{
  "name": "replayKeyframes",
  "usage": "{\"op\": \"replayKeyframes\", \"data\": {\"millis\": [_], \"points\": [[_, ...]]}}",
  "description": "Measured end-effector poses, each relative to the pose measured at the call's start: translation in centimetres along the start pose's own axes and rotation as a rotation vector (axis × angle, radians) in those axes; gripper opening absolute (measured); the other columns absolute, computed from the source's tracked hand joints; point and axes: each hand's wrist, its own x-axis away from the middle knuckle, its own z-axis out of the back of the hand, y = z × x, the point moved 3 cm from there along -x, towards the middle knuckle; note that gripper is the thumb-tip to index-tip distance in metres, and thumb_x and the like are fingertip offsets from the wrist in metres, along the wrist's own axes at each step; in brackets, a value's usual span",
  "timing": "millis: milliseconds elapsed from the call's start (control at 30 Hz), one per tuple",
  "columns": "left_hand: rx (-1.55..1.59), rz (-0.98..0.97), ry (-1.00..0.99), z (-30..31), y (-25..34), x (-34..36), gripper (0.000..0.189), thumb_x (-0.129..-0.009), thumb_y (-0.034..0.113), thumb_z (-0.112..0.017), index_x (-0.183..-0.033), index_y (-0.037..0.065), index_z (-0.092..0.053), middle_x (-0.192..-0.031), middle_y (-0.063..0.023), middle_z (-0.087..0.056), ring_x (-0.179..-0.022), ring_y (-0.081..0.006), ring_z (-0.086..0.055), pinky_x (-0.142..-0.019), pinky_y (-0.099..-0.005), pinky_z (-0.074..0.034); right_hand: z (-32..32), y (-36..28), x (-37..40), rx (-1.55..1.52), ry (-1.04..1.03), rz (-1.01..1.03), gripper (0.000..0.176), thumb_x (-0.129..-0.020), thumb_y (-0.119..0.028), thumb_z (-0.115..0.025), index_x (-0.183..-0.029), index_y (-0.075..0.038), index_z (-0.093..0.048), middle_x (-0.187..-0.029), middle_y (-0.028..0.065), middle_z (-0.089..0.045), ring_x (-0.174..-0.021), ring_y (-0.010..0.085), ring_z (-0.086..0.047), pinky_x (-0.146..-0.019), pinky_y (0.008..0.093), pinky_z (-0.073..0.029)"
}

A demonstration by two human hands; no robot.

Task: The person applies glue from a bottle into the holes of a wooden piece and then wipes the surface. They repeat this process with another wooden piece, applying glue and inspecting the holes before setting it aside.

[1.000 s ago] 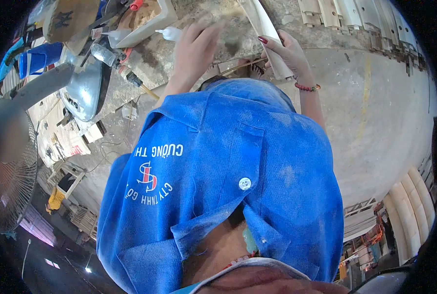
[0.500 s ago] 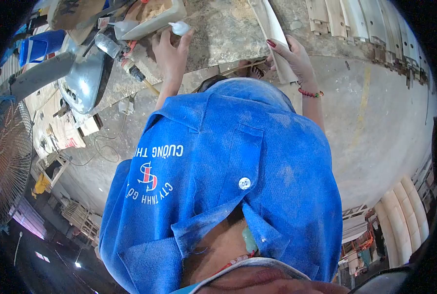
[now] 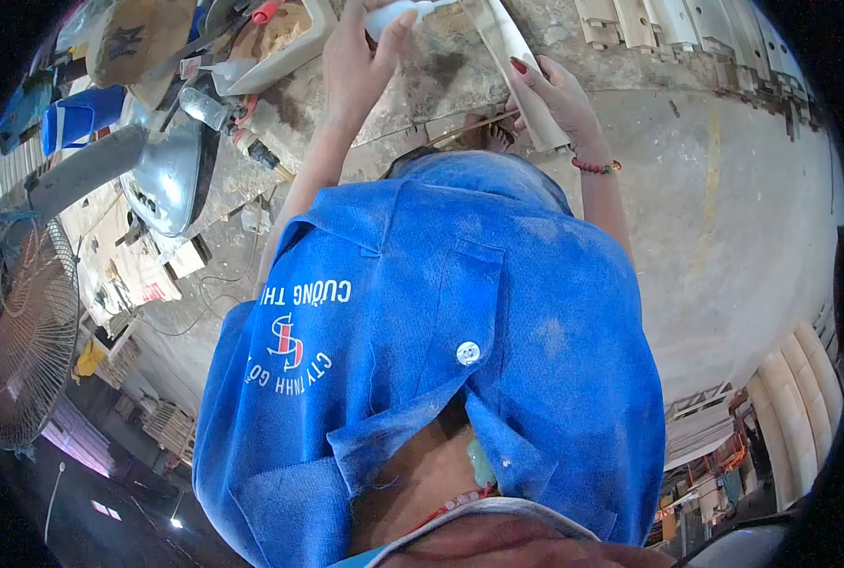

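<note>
My left hand [image 3: 360,66] is closed around a small white squeeze bottle [image 3: 395,16]. The bottle lies nearly level, its thin nozzle pointing right, with the tip close to the upper part of a wooden piece. That piece is a long, pale wooden slat [image 3: 526,80], slanting from the top edge down to the right. My right hand [image 3: 566,104] grips the slat near its lower end, thumb across the face and fingers behind. The slat's far end runs out of view.
A pale tray [image 3: 304,57] with brownish material stands left on the worn worktop [image 3: 441,71]. Around it are a clear bottle [image 3: 204,109], a blue container [image 3: 81,118] and a metal lamp shade [image 3: 168,185]. Drilled wooden pieces [image 3: 630,24] line the upper right. A fan [image 3: 29,331] stands left.
My left hand has lifted the white bottle from beside the tray and moved it up and right to the slat. My right hand keeps hold of the slat, shifted slightly.
</note>
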Motion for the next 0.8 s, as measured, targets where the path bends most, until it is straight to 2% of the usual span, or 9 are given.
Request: {"op": "replayKeyframes", "data": {"millis": [67, 167, 200, 267, 367, 567, 633, 800], "points": [[0.047, 0.072, 0.098, -0.1, -0.4, -0.8, 0.032, -0.092, 0.028, -0.063, -0.106, 0.001, -0.056, -0.084, -0.0175, -0.057, -0.08, -0.0316, -0.058, -0.076, -0.037, -0.046, 0.1, 0.0, 0.0, -0.009, 0.003, 0.006, 0.044, -0.096, -0.037, -0.058, -0.113, 0.002, -0.049, -0.082, 0.0115, -0.063, -0.067, 0.0191, -0.069, -0.053, 0.0305, -0.059], [-0.081, 0.086, 0.103, -0.5, -0.6, -1.3, 0.033, -0.093, 0.031, -0.062, -0.099, 0.0, -0.054, -0.084, -0.019, -0.058, -0.079, -0.0322, -0.059, -0.072, -0.0376, -0.046, 0.4, 0.1, -0.2, 0.055, -0.011, -0.024, 0.044, -0.097, -0.039, -0.056, -0.112, 0.002, -0.049, -0.081, 0.0111, -0.062, -0.06, 0.019, -0.067, -0.051, 0.0304, -0.058], [-0.081, 0.086, 0.103, -0.6, -0.7, -1.5, 0.033, -0.093, 0.031, -0.062, -0.099, 0.0, -0.054, -0.084, -0.019, -0.058, -0.079, -0.0322, -0.059, -0.072, -0.0376, -0.046, 0.5, 0.2, -0.2, 0.064, -0.008, -0.026, 0.044, -0.097, -0.04, -0.056, -0.112, 0.001, -0.049, -0.08, 0.0109, -0.062, -0.059, 0.0191, -0.067, -0.05, 0.0303, -0.057], [-0.2, 0.223, 0.018, -0.9, -1.1, -1.8, 0.036, -0.093, 0.035, -0.062, -0.097, 0.0, -0.053, -0.082, -0.0206, -0.059, -0.078, -0.0343, -0.06, -0.068, -0.04, -0.046, 0.4, 0.4, -0.2, 0.074, -0.004, -0.029, 0.044, -0.097, -0.04, -0.055, -0.112, 0.001, -0.05, -0.08, 0.0107, -0.063, -0.057, 0.0191, -0.066, -0.049, 0.0302, -0.056], [-0.085, 0.124, 0.086, -1.3, -0.7, -1.7, 0.039, -0.092, 0.037, -0.063, -0.096, 0.0, -0.053, -0.079, -0.0203, -0.06, -0.075, -0.0366, -0.06, -0.067, -0.0419, -0.046, 0.4, 0.3, -0.2, 0.072, 0.032, 0.016, 0.044, -0.097, -0.041, -0.056, -0.11, 0.001, -0.05, -0.079, 0.0103, -0.062, -0.057, 0.0188, -0.066, -0.049, 0.0301, -0.056], [-0.116, 0.139, 0.077, -1.8, -0.3, -1.9, 0.04, -0.091, 0.039, -0.064, -0.097, 0.001, -0.054, -0.081, -0.0212, -0.062, -0.078, -0.0374, -0.063, -0.068, -0.0423, -0.048, 0.6, 0.4, -0.4, 0.113, 0.039, 0.015, 0.046, -0.095, -0.042, -0.058, -0.107, 0.001, -0.051, -0.079, 0.0103, -0.062, -0.054, 0.018, -0.066, -0.047, 0.0297, -0.055], [-0.109, 0.157, 0.069, -1.7, -0.1, -1.9, 0.039, -0.091, 0.039, -0.064, -0.097, 0.001, -0.054, -0.081, -0.0212, -0.062, -0.078, -0.0375, -0.063, -0.068, -0.0425, -0.048, 0.5, 0.1, -0.2, 0.134, 0.066, 0.046, 0.044, -0.094, -0.041, -0.059, -0.099, 0.002, -0.055, -0.077, 0.0108, -0.063, -0.056, 0.018, -0.067, -0.047, 0.0286, -0.051], [-0.12, 0.129, 0.099, -1.8, -0.5, -1.8, 0.039, -0.091, 0.039, -0.064, -0.097, 0.001, -0.054, -0.081, -0.0206, -0.061, -0.077, -0.0375, -0.062, -0.068, -0.0431, -0.047, 0.7, 0.4, -0.5, 0.134, 0.036, 0.042, 0.05, -0.093, -0.046, -0.06, -0.104, 0.002, -0.05, -0.077, 0.0084, -0.059, -0.054, 0.018, -0.065, -0.046, 0.0289, -0.055]]}}
